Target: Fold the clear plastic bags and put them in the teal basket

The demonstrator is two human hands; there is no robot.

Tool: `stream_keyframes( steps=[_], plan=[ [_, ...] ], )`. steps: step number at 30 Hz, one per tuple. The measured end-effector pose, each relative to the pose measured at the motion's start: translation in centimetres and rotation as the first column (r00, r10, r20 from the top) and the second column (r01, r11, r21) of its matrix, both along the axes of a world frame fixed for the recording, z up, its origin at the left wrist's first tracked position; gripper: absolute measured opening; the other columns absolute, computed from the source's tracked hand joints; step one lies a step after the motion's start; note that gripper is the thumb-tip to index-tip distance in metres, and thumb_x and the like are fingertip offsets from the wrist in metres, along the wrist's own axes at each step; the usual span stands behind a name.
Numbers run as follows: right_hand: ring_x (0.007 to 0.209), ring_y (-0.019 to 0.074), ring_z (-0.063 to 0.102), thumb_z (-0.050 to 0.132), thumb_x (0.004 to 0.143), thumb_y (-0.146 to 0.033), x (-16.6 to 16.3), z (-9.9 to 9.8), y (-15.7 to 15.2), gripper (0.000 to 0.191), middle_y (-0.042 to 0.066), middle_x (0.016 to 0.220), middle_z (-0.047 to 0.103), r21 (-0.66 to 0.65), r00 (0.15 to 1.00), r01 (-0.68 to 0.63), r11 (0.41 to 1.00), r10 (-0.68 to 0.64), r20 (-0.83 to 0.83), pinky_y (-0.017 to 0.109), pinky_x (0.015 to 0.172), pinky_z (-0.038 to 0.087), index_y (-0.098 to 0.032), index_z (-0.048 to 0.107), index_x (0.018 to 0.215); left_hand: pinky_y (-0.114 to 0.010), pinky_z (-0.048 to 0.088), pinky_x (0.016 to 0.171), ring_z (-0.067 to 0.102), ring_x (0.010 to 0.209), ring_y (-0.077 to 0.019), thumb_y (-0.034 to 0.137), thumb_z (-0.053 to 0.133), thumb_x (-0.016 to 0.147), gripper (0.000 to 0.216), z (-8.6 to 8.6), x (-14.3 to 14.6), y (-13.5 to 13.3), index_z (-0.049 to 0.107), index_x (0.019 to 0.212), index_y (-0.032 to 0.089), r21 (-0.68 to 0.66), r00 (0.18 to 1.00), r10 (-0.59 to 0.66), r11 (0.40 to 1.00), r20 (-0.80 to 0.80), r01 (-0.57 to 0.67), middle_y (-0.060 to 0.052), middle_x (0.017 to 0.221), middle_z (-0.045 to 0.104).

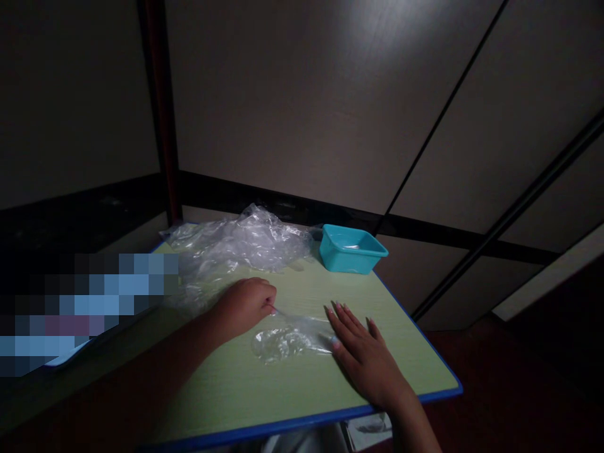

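Observation:
A small clear plastic bag [287, 340] lies crinkled on the light green tabletop [264, 396]. My left hand [248, 303] is closed in a pinch on its far edge, and a thin strip of the plastic runs from the fingertips. My right hand [361, 352] rests flat with fingers stretched out, its thumb and palm pressing on the bag's right end. Behind my left hand a heap of clear plastic bags [255, 239] spreads over the back of the table.
A turquoise plastic basket [353, 251] stands at the back right corner. Cabinet panels [302, 107] rise right behind the table. The table has a blue edge [415, 400]. A blurred-out blue and white object [104, 308] lies at the left.

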State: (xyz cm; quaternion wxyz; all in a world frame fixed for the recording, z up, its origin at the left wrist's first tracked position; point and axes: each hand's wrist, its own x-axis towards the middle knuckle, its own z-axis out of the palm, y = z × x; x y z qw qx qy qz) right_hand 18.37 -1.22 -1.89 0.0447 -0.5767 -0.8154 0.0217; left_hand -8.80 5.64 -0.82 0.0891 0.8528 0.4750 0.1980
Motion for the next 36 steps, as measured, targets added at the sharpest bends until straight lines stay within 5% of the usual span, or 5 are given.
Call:
stream_keyframes(
  steps=[8, 14, 18, 23, 36],
  plan=[
    [0.135, 0.0185, 0.012, 0.025, 0.092, -0.047, 0.0, -0.1, 0.1, 0.052, -0.003, 0.147, 0.012, -0.009, 1.0, 0.009, 1.0, -0.009, -0.001, 0.054, 0.105, 0.012, -0.037, 0.007, 0.14, -0.024, 0.038, 0.069, 0.054, 0.079, -0.0174, 0.012, 0.053, 0.072, 0.011, 0.2, -0.9, 0.3, 0.061, 0.07, 0.02, 0.005, 0.998, 0.053, 0.999, -0.016, -0.053, -0.001, 0.077, 0.06],
    [0.135, 0.0183, 0.011, 0.026, 0.091, -0.049, -0.1, 0.1, 0.1, 0.054, -0.003, 0.147, 0.011, -0.015, 1.0, 0.014, 1.0, -0.014, -0.004, 0.054, 0.105, 0.01, -0.037, 0.005, 0.14, -0.028, 0.038, 0.084, 0.052, 0.096, -0.0184, -0.006, 0.038, 0.063, 0.048, 0.8, -1.1, 0.1, 0.059, 0.097, 0.02, 0.104, 0.988, 0.115, 0.987, 0.105, -0.126, -0.004, 0.098, 0.059],
    [0.135, 0.0181, 0.011, 0.026, 0.091, -0.048, -0.1, 0.1, 0.1, 0.054, -0.004, 0.147, 0.01, -0.015, 1.0, 0.017, 1.0, -0.017, 0.003, 0.054, 0.105, 0.01, -0.038, 0.004, 0.14, -0.029, 0.038, 0.083, 0.051, 0.093, -0.0194, 0.006, 0.038, 0.08, 0.026, 1.1, 0.2, -0.6, 0.056, 0.095, 0.017, 0.186, 0.971, 0.056, 0.977, 0.234, -0.101, -0.006, 0.094, 0.058],
    [0.135, 0.0189, 0.012, 0.027, 0.091, -0.047, -0.1, -0.1, 0.1, 0.054, -0.004, 0.147, 0.012, -0.007, 1.0, 0.016, 1.0, -0.016, -0.001, 0.055, 0.105, 0.01, -0.038, 0.005, 0.14, -0.028, 0.038, 0.075, 0.051, 0.082, -0.0195, 0.03, 0.052, 0.084, 0.013, -0.3, 1.2, -1.0, 0.058, 0.079, 0.019, 0.084, 0.989, -0.015, 0.996, 0.147, 0.002, -0.003, 0.079, 0.056],
    [0.135, 0.0186, 0.013, 0.026, 0.091, -0.049, -0.1, 0.0, 0.1, 0.054, -0.004, 0.147, 0.013, -0.013, 1.0, 0.015, 1.0, -0.015, -0.008, 0.055, 0.105, 0.012, -0.039, 0.005, 0.139, -0.022, 0.033, 0.06, 0.05, 0.072, -0.0145, 0.026, 0.063, 0.072, 0.013, -1.3, 1.8, -1.0, 0.052, 0.071, 0.018, -0.194, 0.945, -0.037, 0.975, 0.326, 0.106, 0.003, 0.072, 0.055]
  ],
)
